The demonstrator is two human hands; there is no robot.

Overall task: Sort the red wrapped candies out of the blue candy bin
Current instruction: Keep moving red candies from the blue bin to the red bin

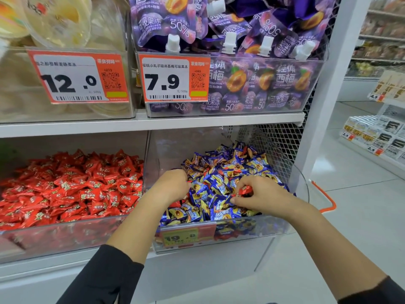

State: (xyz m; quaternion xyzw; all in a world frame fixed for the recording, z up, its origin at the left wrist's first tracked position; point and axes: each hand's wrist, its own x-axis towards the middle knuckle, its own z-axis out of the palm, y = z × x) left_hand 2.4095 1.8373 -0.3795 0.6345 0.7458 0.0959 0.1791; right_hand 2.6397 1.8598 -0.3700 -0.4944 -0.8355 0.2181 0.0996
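As fingers curl, right hand (262, 195) low

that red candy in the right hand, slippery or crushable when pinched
The red candy probably feels light: the right hand pinches it with fingertips alone. Its glossy wrapper looks crinkly and somewhat slick, so it may slip. How hard the sweet inside is cannot be told.

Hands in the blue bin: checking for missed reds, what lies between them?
In the head view, between the left hand and right hand, which pinches a red candy, lie mostly blue candies.
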